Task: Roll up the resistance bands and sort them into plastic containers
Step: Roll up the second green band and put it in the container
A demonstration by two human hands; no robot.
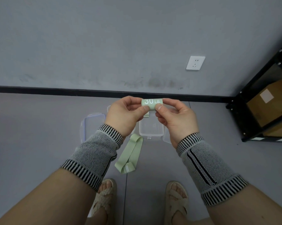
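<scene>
A grey wall (104,38) is seen across the upper half, scuffed and stained near its base; a white socket (195,62) is mounted on it toward the right; a black skirting strip (55,90) runs along the foot of the wall, where the grey floor (31,143) is met. At the far right a black metal shelf (257,88) is stood on the floor against the wall; a brown cardboard box (270,101) with a pale square label is kept on its lower level. Two beige woven sandals (104,198) are worn on the feet at the bottom edge; a thin seam in the floor is seen between them.
</scene>
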